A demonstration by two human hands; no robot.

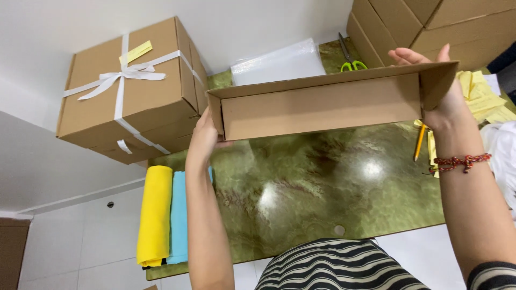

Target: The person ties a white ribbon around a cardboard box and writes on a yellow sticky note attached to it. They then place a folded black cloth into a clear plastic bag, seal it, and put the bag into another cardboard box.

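The left hand gripped the left end of an open shallow cardboard box, and the right hand grasped its right end with fingers hooked over the far edge, so the box hung tilted between them above the green marbled table, its open side facing the person. Just beyond and left of the left hand sat a closed cardboard box tied with white ribbon, and near that forearm lay a yellow cloth roll touching a light blue cloth roll. Past the box lay green-handled scissors; beside the right wrist, which wore a red braided bracelet, lay a pencil and yellow papers.
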